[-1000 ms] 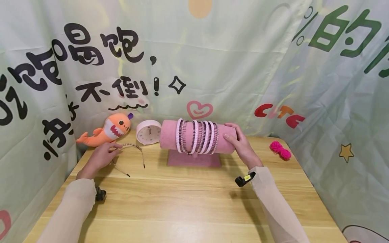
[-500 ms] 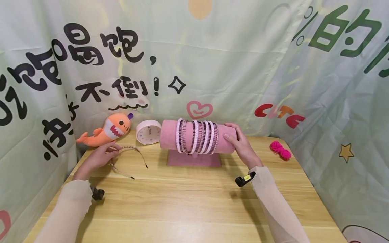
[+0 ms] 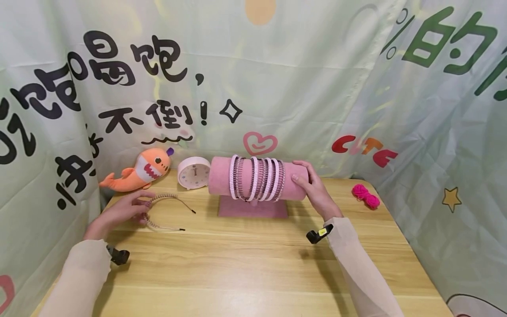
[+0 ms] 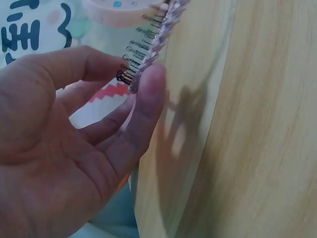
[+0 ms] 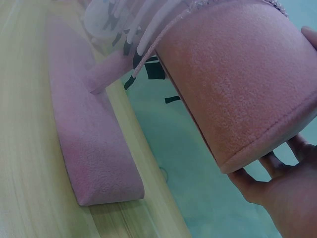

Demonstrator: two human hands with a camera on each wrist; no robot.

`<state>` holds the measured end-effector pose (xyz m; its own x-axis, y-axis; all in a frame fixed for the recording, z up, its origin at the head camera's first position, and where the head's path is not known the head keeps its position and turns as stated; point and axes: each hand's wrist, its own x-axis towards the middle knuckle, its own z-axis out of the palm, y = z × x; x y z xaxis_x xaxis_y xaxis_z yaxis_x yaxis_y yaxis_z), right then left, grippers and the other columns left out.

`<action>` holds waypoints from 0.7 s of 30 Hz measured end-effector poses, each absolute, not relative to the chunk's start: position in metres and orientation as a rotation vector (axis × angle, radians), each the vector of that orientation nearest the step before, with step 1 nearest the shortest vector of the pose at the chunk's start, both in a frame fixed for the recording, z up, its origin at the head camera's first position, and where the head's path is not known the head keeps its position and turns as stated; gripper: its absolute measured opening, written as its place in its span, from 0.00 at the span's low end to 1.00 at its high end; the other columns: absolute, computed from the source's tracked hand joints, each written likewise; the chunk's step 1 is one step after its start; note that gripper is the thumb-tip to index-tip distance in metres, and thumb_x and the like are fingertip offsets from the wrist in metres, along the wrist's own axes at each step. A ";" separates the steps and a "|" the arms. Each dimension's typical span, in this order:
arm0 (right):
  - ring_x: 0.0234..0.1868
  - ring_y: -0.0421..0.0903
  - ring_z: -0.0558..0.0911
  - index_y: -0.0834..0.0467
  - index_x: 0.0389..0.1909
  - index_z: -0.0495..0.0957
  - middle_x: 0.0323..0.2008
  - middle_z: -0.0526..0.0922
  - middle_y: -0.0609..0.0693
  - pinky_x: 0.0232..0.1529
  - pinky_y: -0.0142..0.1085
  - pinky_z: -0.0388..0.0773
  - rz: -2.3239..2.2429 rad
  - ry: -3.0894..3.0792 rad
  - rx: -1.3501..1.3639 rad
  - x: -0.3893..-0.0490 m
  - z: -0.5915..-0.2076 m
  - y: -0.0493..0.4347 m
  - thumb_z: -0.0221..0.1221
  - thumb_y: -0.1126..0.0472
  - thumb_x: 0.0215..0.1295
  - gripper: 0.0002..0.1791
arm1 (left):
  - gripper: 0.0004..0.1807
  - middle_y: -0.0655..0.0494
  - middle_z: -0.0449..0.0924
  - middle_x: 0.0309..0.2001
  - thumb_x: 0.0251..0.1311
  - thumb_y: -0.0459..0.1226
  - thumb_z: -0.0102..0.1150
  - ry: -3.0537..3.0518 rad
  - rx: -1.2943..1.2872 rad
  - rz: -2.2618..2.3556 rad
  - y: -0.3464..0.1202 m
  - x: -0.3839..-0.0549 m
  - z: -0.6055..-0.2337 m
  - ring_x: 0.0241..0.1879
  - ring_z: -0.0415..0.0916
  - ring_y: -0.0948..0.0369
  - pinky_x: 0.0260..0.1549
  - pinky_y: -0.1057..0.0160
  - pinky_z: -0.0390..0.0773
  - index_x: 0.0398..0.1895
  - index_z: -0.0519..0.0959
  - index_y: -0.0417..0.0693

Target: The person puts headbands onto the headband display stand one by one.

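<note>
My left hand [image 3: 123, 210] pinches a toothed headband [image 3: 164, 196] at the middle of its curve, above the left side of the table. Both dark-tipped ends of the headband point right. In the left wrist view, the twisted band [image 4: 159, 40] and its comb-like wire teeth sit between thumb and fingers. A pink plush headband stand [image 3: 219, 176] stands at the table's back middle, with several white and thin toothed headbands [image 3: 253, 178] around its roll. My right hand [image 3: 314, 189] grips the roll's right end, fingers behind and thumb in front. The roll's end face [image 5: 247, 84] fills the right wrist view.
A white round clock [image 3: 194, 173] stands just left of the roll. Behind my left hand lies an orange shark plush [image 3: 148, 167]. A bright pink yarn bundle [image 3: 365, 196] is at the back right of the wooden table [image 3: 245, 268]. Printed curtains enclose the back and sides.
My left hand has moved down and to the left with the headband, which has turned so its ends point more to the right. My right hand and the stand have stayed still.
</note>
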<state>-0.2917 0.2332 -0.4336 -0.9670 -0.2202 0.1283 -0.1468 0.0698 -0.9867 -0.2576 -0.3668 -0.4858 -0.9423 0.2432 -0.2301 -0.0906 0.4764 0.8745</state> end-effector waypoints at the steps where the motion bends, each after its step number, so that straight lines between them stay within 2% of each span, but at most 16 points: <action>1: 0.68 0.54 0.74 0.41 0.78 0.65 0.76 0.67 0.53 0.59 0.36 0.82 -2.070 2.257 -0.387 -0.292 -0.434 0.233 0.62 0.51 0.81 0.30 | 0.29 0.34 0.77 0.52 0.80 0.29 0.52 2.391 0.129 1.467 -0.367 -0.257 -0.486 0.36 0.85 0.56 0.38 0.57 0.92 0.79 0.61 0.30; 10: 0.68 0.54 0.74 0.40 0.78 0.65 0.76 0.67 0.53 0.59 0.36 0.82 -2.063 2.271 -0.368 -0.291 -0.435 0.234 0.63 0.51 0.81 0.30 | 0.26 0.44 0.80 0.45 0.85 0.37 0.54 2.414 0.134 1.498 -0.369 -0.251 -0.486 0.37 0.83 0.60 0.40 0.59 0.92 0.75 0.67 0.29; 16: 0.68 0.54 0.74 0.41 0.78 0.65 0.76 0.67 0.53 0.58 0.36 0.82 -2.068 2.263 -0.372 -0.292 -0.436 0.234 0.63 0.51 0.81 0.30 | 0.27 0.47 0.83 0.51 0.85 0.38 0.54 2.375 0.079 1.548 -0.375 -0.250 -0.491 0.41 0.83 0.61 0.43 0.58 0.92 0.77 0.66 0.32; 21: 0.68 0.54 0.74 0.41 0.78 0.65 0.76 0.67 0.53 0.58 0.36 0.82 -2.064 2.265 -0.375 -0.293 -0.436 0.235 0.63 0.50 0.81 0.30 | 0.28 0.52 0.86 0.56 0.83 0.41 0.58 2.336 0.062 1.615 -0.376 -0.249 -0.492 0.43 0.85 0.63 0.45 0.58 0.92 0.76 0.68 0.34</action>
<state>-0.2933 0.2351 -0.4355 -0.9690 -0.2147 0.1222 -0.1416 0.0773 -0.9869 -0.2488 -0.3760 -0.4915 -0.9542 0.2034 -0.2193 -0.1333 0.3671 0.9206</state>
